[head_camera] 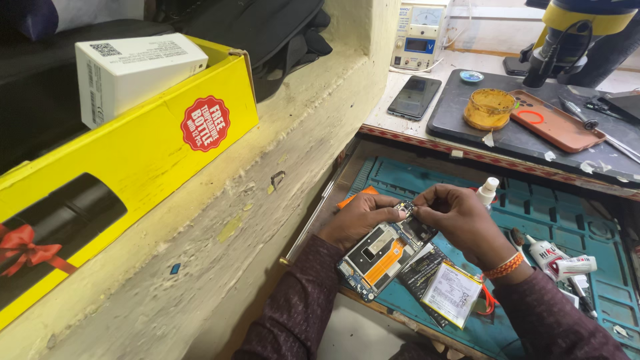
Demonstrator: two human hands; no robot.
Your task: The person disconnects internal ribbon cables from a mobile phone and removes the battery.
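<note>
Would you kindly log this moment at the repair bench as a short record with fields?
Setting: teal work mat in a bench drawer
Left hand: left hand steadies the opened smartphone at its top edge
Right hand: right hand pinches a small part at the phone's top
Beside phone: flat battery, small white bottle
Upper bench: black phone, orange phone case, yellow paste tin
Left ledge: yellow box

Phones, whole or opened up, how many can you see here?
3. An opened phone in both hands over the teal mat, a black phone face up on the counter, and an orange-backed phone on the dark pad. Others may be hidden.
</note>
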